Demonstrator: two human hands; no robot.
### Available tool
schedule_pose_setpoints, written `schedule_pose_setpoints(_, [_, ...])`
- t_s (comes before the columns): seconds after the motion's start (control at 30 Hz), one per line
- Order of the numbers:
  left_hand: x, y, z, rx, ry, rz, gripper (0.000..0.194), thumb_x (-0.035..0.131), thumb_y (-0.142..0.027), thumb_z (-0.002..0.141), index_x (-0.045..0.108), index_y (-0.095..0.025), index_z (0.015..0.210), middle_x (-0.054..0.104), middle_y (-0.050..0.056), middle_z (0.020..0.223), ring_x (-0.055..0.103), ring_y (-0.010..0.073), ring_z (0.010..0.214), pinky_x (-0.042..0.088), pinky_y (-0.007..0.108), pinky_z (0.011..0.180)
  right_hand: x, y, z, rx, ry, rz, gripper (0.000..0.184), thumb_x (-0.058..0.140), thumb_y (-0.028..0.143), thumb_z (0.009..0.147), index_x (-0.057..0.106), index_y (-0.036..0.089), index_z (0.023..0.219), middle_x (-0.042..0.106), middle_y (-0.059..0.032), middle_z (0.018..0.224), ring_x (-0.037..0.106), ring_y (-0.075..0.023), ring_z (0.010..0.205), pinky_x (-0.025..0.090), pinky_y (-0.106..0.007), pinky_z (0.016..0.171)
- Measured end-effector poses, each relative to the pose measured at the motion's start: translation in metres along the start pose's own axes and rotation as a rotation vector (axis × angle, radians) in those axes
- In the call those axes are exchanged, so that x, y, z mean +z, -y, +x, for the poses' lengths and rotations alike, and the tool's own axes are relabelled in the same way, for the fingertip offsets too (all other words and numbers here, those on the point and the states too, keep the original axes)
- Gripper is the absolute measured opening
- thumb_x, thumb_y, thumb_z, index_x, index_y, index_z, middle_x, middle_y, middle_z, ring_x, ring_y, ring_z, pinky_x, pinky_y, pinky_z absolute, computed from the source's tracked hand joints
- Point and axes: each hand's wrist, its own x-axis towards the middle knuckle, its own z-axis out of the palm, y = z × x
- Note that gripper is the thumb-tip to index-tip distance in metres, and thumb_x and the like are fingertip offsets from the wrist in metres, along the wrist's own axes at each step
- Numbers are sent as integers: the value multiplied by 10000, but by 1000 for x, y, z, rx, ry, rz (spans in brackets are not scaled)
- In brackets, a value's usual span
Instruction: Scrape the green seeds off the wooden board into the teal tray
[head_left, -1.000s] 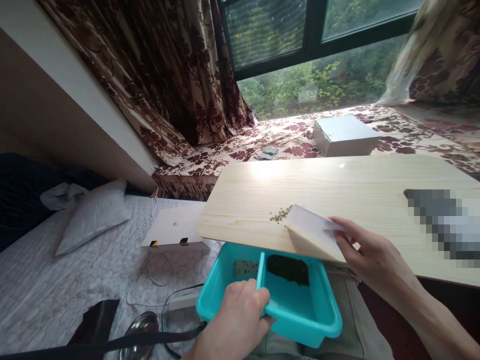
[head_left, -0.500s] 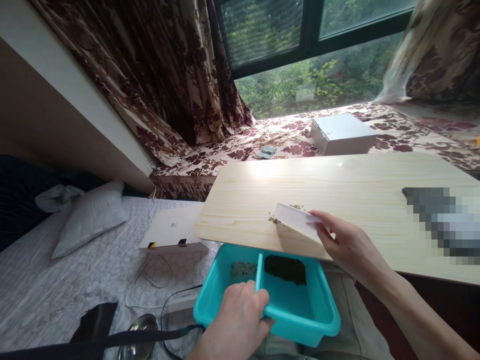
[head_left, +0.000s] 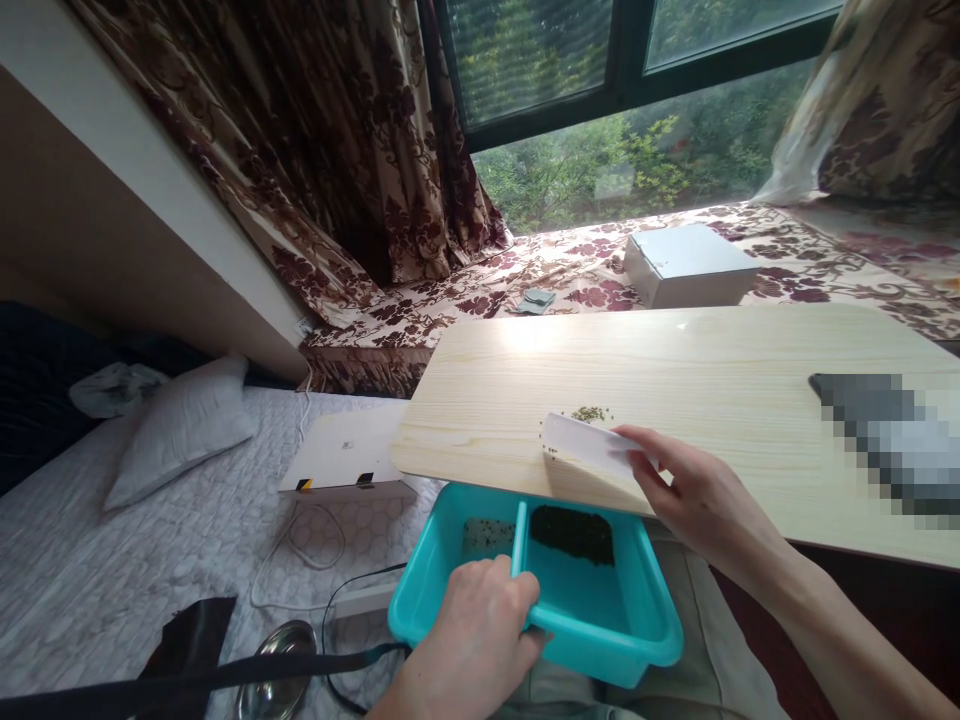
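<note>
Lighting: cool daylight from the window (head_left: 570, 170) beyond the fingers of the right hand (head_left: 697, 490), bright at the panes, with a white glare patch on the wood-grain tabletop (head_left: 735, 370) ahead and to the left of those fingertips, and a soft shadow on the near side of the flat white scraper (head_left: 585, 440) they grip. Dimmer areas: folds of the floral curtain (head_left: 337, 150) and the far-left corner, well left of both sets of fingers. Quality: wide-angle stretching toward the edges, fine detail slightly soft, coarse pixelation over the dark object (head_left: 892, 440) right of the right fingers.
</note>
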Motion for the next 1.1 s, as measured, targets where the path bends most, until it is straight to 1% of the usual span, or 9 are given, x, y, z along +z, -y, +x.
schedule_pose_setpoints(0.1, [1,2,0,-8,-15,-3,126,709,-340,955,728,-217,975,722,67,1029,688,289,1032,528,357,878,0,0,-1,17,-11,-6,337,484,254,942,748,227,1149,840,-76,983,765,-201,672,608,-300,651])
schedule_pose_setpoints(0.27, [-1,4,-2,-10,-10,-12,114,700,-331,965,725,-221,986,726,60,1042,686,283,1048,524,352,884,-2,2,-1,22,25,12,338,483,252,939,750,233,1145,840,-72,993,775,-208,711,611,-300,659])
schedule_pose_setpoints(0.4, [-3,5,-3,-31,0,-17,125,703,-348,969,723,-226,988,728,58,1055,685,279,1052,521,343,876,-2,1,0,43,-8,3,340,489,265,937,756,239,1146,840,-72,986,762,-210,668,619,-319,674])
schedule_pose_setpoints(0.57, [-4,9,-4,-48,-1,-27,124,707,-350,965,713,-226,968,727,50,1049,687,272,1046,512,333,861,3,0,1,40,-5,17,342,488,270,940,759,230,1146,839,-81,1004,774,-218,708,624,-327,702])
schedule_pose_setpoints(0.67, [-5,12,-5,-66,-5,-28,113,706,-339,961,705,-227,946,727,41,1041,688,267,1034,505,327,850,4,2,1,37,11,31,346,487,264,940,757,231,1155,838,-85,1022,783,-221,754,625,-324,712])
schedule_pose_setpoints(0.87, [-5,19,-5,-91,-24,-23,86,704,-318,948,708,-233,952,731,35,1037,686,257,1025,486,317,828,3,7,3,37,62,58,346,480,263,950,748,223,1164,837,-89,1029,788,-225,781,626,-327,708])
schedule_pose_setpoints(1.0, [-3,25,-6,-100,-51,-20,75,704,-307,940,701,-232,934,729,30,1026,686,253,1015,476,313,814,9,10,8,48,67,70,336,483,244,946,749,235,1151,836,-83,1035,786,-222,774,620,-326,704])
schedule_pose_setpoints(1.1, [-2,29,-7,-108,-72,-22,68,706,-297,938,697,-232,919,729,25,1019,686,249,1012,473,310,813,16,14,12,38,95,95,340,475,232,949,745,221,1154,836,-89,1033,784,-217,769,617,-322,702])
